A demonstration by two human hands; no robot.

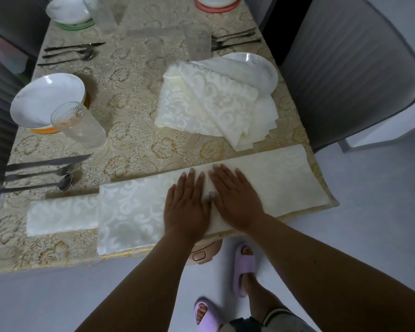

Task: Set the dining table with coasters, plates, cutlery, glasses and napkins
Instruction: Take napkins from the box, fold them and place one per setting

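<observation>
Both hands are being pressed flat, side by side, on the long folded napkin at the near edge of the worktop: the left hand and the right hand are being held with fingers straight and spread, palms down, nothing pinched or curled round. By the look of it, a crease is being smoothed in, so the napkin step is judged to be in hand, with coasters, plates, cutlery and glasses already laid. For the next move, the strip is likely to need folding over again from one end, with its edges being kept square, before being carried to a place setting.

Just left of the grip, a second napkin is lying folded and is overlapping a third napkin further left. Beyond the grip, a loose pile of napkins is resting partly on a plate; its number cannot be told. Four plates are being counted, each on a coaster where one shows: orange, green and pink. Three glasses are visible: one far left of the grip, two beyond. Three sets of cutlery are being shown, the nearest to the left.
</observation>
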